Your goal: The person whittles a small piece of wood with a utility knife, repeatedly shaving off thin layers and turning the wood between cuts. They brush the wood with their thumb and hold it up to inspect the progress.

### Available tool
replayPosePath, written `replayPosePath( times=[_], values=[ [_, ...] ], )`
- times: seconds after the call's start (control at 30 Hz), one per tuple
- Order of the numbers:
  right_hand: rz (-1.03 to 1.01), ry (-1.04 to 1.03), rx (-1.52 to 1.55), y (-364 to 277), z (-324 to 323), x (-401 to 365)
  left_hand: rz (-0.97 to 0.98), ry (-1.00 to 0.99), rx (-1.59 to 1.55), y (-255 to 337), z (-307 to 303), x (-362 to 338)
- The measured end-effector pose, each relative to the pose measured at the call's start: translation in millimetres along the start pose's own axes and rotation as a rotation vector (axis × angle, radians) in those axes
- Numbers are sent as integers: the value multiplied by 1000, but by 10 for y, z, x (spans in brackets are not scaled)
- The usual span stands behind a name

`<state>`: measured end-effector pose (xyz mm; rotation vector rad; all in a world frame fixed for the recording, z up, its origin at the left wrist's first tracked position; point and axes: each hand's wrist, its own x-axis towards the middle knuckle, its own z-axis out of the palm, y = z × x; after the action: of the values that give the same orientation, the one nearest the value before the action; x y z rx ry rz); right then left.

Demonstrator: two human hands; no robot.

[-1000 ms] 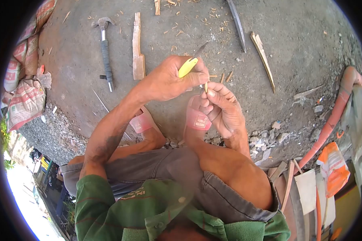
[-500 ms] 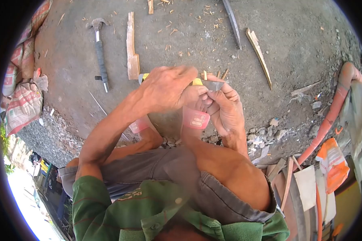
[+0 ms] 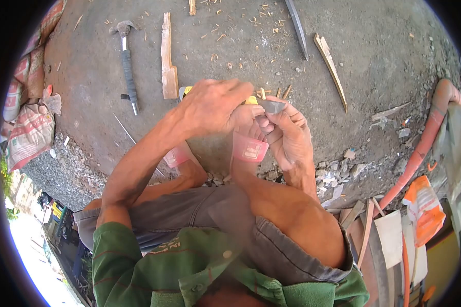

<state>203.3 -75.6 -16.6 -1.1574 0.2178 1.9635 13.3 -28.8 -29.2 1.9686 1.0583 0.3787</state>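
Note:
My left hand (image 3: 210,106) is closed, palm down, around a yellow-handled tool whose rounded end (image 3: 183,92) shows beyond the wrist side. A flat grey metal blade (image 3: 272,106) with an angled end sticks out on the other side. Around that blade my right hand (image 3: 293,130) is closed, its thumb pressed on the metal and its fingers behind. Most of the handle is hidden under my left hand. A short pale wood piece (image 3: 263,93) shows just above the blade. Both hands are over my right foot (image 3: 250,146), in a pink slide sandal.
A claw hammer (image 3: 127,66) lies at upper left, beside a notched wood piece (image 3: 169,61). Farther right are a dark metal bar (image 3: 296,28) and a split wood strip (image 3: 331,71). Shavings litter the ground. An orange pipe (image 3: 415,153) bends along the right; sacks (image 3: 32,135) lie left.
The left hand has shifted slightly up, and the blade's angle in the right hand has changed a little, its tip showing blunter. Both hands keep their grip.

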Motion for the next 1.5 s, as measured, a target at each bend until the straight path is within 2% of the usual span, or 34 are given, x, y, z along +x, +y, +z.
replayPosePath(
  times=[0.13,0.23,0.33,0.43,0.53,0.83,0.93,1.03,1.13,1.33,1.5],
  values=[
    [48,-35,50,-25,-31,5,-113,58,32,-250,-16,-28],
    [16,21,5,-56,3,-8,-327,-7,148,-508,-295,-50],
    [-37,-5,-24,-17,29,17,-128,59,63,-241,-222,-14],
    [-4,48,-64,-40,43,15,-29,-11,-32,49,-145,38],
    [-65,23,-51,-16,50,-6,-31,-22,-73,74,-45,40],
    [-18,11,-49,-16,37,16,-41,-31,-24,13,-64,22],
    [-59,7,-67,12,13,28,-62,40,19,-148,-21,-8],
    [-39,40,-98,-25,57,-3,-368,10,86,-416,-199,4],
    [-68,54,-107,-10,63,22,-171,74,26,-260,-144,-10],
    [-79,59,-121,5,54,13,-15,-3,-73,29,9,24],
    [-89,59,-170,-1,76,-1,-33,-20,-4,33,-35,43]
  ],
)
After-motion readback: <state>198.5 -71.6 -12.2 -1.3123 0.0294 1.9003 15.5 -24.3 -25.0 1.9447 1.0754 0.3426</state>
